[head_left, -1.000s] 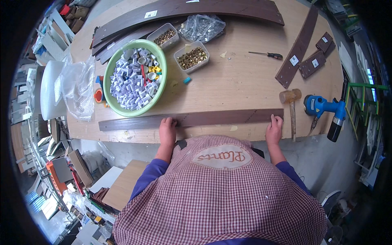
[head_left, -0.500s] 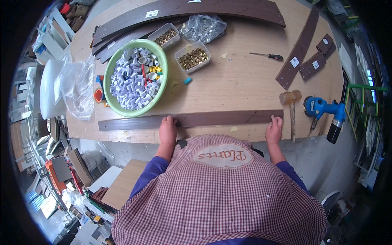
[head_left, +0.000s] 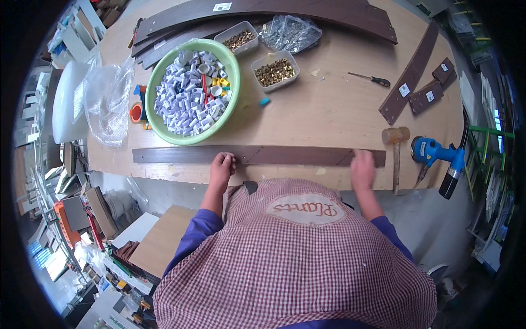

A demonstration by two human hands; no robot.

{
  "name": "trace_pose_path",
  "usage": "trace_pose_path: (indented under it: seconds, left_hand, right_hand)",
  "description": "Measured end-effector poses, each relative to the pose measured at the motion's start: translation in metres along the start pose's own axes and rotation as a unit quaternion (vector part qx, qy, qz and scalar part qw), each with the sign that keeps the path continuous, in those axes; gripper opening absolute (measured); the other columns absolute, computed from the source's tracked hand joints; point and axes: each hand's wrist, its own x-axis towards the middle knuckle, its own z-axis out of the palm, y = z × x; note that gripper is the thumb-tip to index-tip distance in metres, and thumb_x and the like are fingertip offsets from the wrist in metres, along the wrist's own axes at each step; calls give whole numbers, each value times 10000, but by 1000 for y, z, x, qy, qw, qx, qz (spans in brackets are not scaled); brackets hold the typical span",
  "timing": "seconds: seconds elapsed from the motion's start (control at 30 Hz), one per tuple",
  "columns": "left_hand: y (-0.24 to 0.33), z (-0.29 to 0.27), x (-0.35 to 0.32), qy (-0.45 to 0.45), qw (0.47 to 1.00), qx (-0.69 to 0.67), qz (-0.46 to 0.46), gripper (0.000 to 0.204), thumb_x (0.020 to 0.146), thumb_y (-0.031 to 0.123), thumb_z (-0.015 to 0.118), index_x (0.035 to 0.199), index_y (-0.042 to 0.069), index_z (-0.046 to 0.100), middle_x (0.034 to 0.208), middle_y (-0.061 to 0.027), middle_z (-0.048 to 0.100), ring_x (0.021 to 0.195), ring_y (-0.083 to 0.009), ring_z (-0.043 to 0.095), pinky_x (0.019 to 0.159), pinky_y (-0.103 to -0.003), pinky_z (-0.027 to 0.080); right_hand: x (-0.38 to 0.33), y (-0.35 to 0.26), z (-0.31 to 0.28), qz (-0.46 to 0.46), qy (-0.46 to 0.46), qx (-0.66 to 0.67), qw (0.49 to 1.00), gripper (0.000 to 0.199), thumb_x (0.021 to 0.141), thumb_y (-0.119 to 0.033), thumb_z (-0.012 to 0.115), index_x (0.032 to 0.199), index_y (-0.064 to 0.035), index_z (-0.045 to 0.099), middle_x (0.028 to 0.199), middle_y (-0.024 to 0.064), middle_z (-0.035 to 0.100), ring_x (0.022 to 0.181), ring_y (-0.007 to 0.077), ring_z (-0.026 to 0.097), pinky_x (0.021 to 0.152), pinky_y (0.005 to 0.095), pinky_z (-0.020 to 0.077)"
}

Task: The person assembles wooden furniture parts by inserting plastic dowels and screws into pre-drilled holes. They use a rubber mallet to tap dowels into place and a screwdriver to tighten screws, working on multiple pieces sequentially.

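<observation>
A long dark brown board [head_left: 296, 156] lies flat along the near edge of the table, with small holes near its ends and toward its middle. My left hand [head_left: 222, 168] is over the board's near edge, left of a hole, its thumb and fingers pinched together. Whatever may be between those fingertips is too small to make out. Near the board's right end, my right hand [head_left: 362, 171] reaches over the surface. Motion blurs it, and its fingertips cannot be read clearly. Just beyond the board stands a green basin [head_left: 233, 104] full of pale plastic pieces.
Two clear tubs of brass-coloured fittings [head_left: 275, 73] and a bag of metal parts [head_left: 290, 34] stand farther back. Brown boards [head_left: 307, 12] lie behind them. At right are a screwdriver [head_left: 378, 80], a mallet [head_left: 396, 136], a blue power tool [head_left: 435, 151] and shorter brown pieces [head_left: 426, 97].
My right hand has moved left from the board's right end. My left hand's fingers have drawn into a pinch near the hole. The whole view has shifted slightly.
</observation>
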Motion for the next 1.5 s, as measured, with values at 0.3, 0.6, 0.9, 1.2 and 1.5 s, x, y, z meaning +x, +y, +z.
trace_pose_path:
  seconds: [0.3, 0.6, 0.9, 1.2, 1.5]
  left_hand:
    - [-1, -10, -46, -219, 950, 222, -4, 228, 978, 179, 584, 1068, -1, 690, 898, -81, 701, 793, -129, 626, 751, -283, 508]
    - [1, -20, -68, -328, 899, 290, -25, 171, 908, 119, 615, 983, -11, 697, 861, -74, 715, 799, -129, 628, 759, -295, 505]
    - [-24, -39, -78, -259, 933, 247, -36, 206, 956, 161, 604, 1017, -15, 692, 877, -25, 709, 808, -92, 598, 767, -283, 497]
    - [-15, -40, -61, -227, 944, 232, -54, 280, 992, 219, 577, 1038, -31, 695, 941, -51, 716, 868, -113, 611, 837, -285, 497]
    - [-31, -52, -51, -156, 984, 7, -86, 283, 1004, 209, 546, 1047, -38, 680, 967, -90, 711, 895, -158, 655, 855, -301, 519]
  right_hand:
    - [21, -143, 39, -379, -312, 262, 831, 119, 847, -160, 598, 938, -84, 610, 875, 133, 609, 814, 359, 628, 686, 461, 516]
    - [6, -195, 58, -460, -293, 172, 821, 96, 848, -172, 566, 914, -106, 585, 861, 107, 605, 794, 304, 655, 610, 438, 538]
    - [-14, -194, 87, -610, -251, 107, 744, 141, 825, -179, 554, 963, -173, 576, 869, 74, 572, 806, 231, 628, 556, 366, 546]
    - [-9, -198, 94, -589, -279, 131, 747, 166, 915, -271, 526, 964, -143, 620, 841, 85, 616, 788, 275, 658, 645, 409, 555]
    - [-4, -194, 102, -562, -293, 183, 752, 198, 884, -302, 533, 876, -141, 648, 763, 91, 632, 721, 300, 657, 645, 414, 536]
